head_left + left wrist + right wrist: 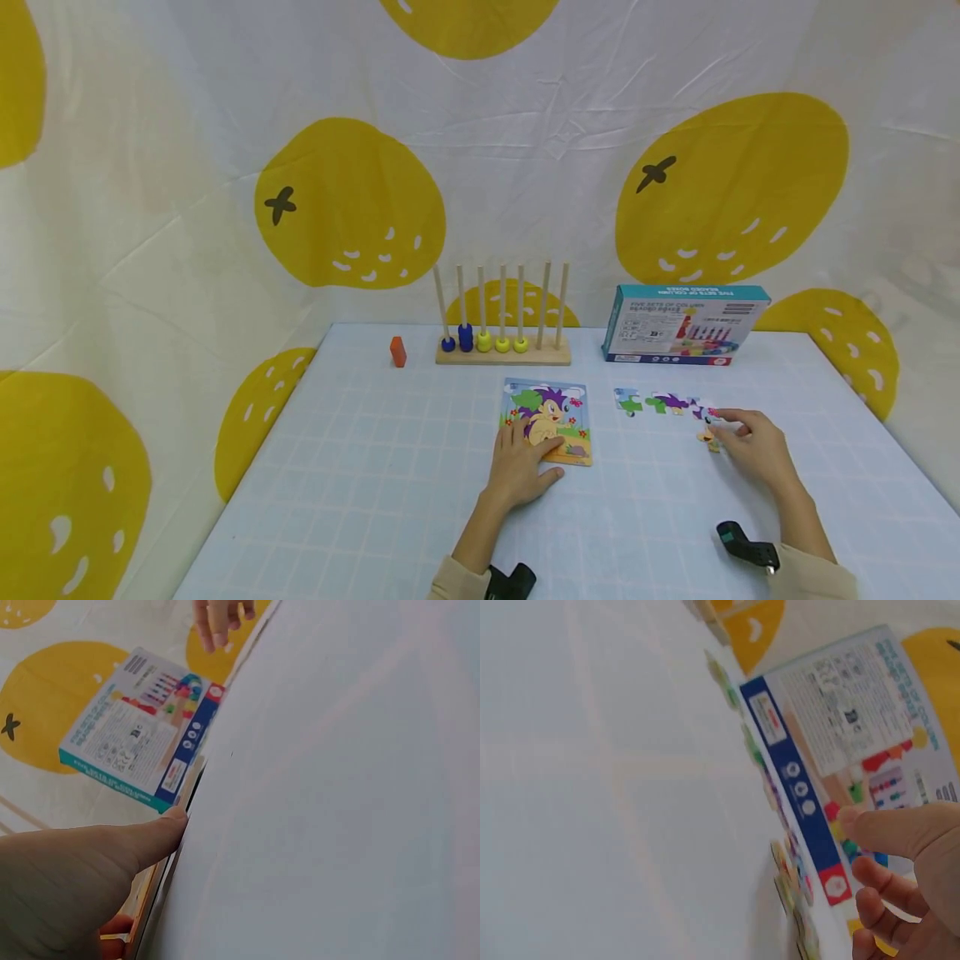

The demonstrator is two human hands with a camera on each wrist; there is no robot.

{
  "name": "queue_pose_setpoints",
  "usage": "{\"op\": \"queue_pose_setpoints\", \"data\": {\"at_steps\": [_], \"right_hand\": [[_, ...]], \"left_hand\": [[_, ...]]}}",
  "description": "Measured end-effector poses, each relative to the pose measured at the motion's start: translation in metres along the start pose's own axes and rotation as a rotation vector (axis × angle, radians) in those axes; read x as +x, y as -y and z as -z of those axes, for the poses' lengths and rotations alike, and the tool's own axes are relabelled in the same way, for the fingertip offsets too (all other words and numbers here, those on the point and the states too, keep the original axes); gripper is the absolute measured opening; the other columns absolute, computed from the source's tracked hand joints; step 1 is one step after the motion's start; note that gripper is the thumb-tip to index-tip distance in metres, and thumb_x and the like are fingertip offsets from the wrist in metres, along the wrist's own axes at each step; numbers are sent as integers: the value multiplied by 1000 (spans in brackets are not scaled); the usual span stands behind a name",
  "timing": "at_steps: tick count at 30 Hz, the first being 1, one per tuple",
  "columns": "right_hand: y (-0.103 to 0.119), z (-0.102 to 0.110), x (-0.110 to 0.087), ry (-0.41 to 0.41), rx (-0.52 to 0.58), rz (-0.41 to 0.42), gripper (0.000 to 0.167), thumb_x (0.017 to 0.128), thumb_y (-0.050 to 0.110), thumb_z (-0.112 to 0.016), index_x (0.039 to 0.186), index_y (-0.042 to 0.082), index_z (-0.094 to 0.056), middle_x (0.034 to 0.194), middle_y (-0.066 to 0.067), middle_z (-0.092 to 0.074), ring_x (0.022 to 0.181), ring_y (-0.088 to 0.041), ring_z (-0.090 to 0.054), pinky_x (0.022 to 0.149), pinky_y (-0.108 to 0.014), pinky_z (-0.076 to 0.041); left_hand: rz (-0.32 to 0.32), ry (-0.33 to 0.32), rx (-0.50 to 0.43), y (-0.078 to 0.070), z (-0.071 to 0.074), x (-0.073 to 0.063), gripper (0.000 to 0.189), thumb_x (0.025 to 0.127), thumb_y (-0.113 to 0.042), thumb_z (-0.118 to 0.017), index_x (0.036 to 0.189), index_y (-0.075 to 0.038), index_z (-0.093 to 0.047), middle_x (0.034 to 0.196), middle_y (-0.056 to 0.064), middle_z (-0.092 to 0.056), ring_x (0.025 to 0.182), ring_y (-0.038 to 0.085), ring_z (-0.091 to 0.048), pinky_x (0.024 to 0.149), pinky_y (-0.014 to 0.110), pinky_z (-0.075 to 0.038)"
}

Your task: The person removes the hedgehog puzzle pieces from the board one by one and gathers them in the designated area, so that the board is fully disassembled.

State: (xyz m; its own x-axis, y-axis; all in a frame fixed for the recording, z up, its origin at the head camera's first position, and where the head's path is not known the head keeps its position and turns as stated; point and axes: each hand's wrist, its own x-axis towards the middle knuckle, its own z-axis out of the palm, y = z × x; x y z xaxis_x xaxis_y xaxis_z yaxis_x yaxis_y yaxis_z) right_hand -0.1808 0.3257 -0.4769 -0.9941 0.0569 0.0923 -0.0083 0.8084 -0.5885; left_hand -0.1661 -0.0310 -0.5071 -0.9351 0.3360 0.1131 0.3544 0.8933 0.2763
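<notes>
A picture puzzle [576,410] showing a purple-haired hedgehog lies flat on the table, and my left hand [519,468] rests spread across its lower left part. The left wrist view has that thumb [154,836] extended by the puzzle's edge. To the right lie several loose jigsaw pieces: a green and blue one [627,402], a joined purple and green strip [667,403], and an orange-toned one [708,440] below. My right hand [759,450] hovers at the right end of this row. Its thumb [877,829] and bent fingers are apart, with nothing visible between them.
Behind the puzzle stands a wooden bead counter [501,357] with upright pegs and some blue and yellow beads. A printed toy box [684,327] leans at the back right, behind the pieces. An orange block [397,352] stands at the back left.
</notes>
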Motion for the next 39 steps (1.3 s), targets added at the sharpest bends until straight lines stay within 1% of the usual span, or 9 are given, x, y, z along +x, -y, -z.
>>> {"op": "queue_pose_setpoints", "data": {"at_steps": [5,11,15,21,25,29,33,36,39], "right_hand": [[33,-20,12,-21,75,87,37,92,22,-60,119,-3,-59,110,-25,-57,88,-28,-49,64,-27,-44],[71,-55,31,7,186,234,32,88,14,-65,115,-3,-62,106,-22,-62,85,-25,-55,70,-32,-46],[95,-79,43,58,248,278,33,88,15,-67,115,-3,-62,104,-21,-63,84,-25,-57,71,-33,-47],[123,-109,57,165,293,295,33,88,12,-66,116,-4,-62,102,-18,-63,83,-24,-56,71,-30,-47],[135,-123,63,218,284,291,31,87,10,-67,115,-3,-62,103,-16,-64,83,-22,-56,72,-31,-47],[143,-132,66,246,260,289,31,86,12,-67,114,-1,-64,106,-15,-63,91,-26,-56,81,-41,-49],[148,-138,67,251,206,331,30,85,16,-68,111,1,-66,106,-14,-65,100,-31,-57,90,-50,-44],[151,-140,67,256,149,355,34,83,22,-71,110,2,-68,104,-13,-66,101,-32,-56,88,-56,-38],[154,-140,67,269,103,345,37,80,27,-74,109,4,-69,102,-12,-66,99,-32,-55,82,-56,-33]], "left_hand": [[13,2,-7,-2,0,0,46,86,-51,-60,130,-36,-56,139,15,-36,127,32,-30,108,51,-24],[26,5,-7,-4,1,-1,47,86,-51,-59,130,-36,-56,140,15,-36,129,33,-29,108,52,-23],[35,15,6,-5,1,0,47,86,-52,-59,131,-36,-55,141,16,-36,129,34,-29,108,52,-23],[51,32,8,-6,2,0,48,86,-52,-58,132,-37,-55,142,17,-35,130,34,-28,108,52,-22],[40,32,10,-4,0,1,48,87,-53,-58,132,-37,-54,141,17,-35,130,34,-28,108,52,-22],[23,31,12,-3,-1,1,48,87,-53,-57,132,-37,-53,141,17,-35,130,34,-29,108,52,-22],[19,32,3,-2,-3,1,47,88,-52,-57,132,-37,-54,141,17,-35,130,34,-29,109,52,-21],[14,25,3,-2,-3,0,47,87,-52,-57,132,-37,-54,141,16,-35,129,34,-29,109,52,-21],[4,15,9,-2,-2,0,47,87,-52,-58,132,-37,-54,141,16,-36,129,33,-29,109,52,-21]]}}
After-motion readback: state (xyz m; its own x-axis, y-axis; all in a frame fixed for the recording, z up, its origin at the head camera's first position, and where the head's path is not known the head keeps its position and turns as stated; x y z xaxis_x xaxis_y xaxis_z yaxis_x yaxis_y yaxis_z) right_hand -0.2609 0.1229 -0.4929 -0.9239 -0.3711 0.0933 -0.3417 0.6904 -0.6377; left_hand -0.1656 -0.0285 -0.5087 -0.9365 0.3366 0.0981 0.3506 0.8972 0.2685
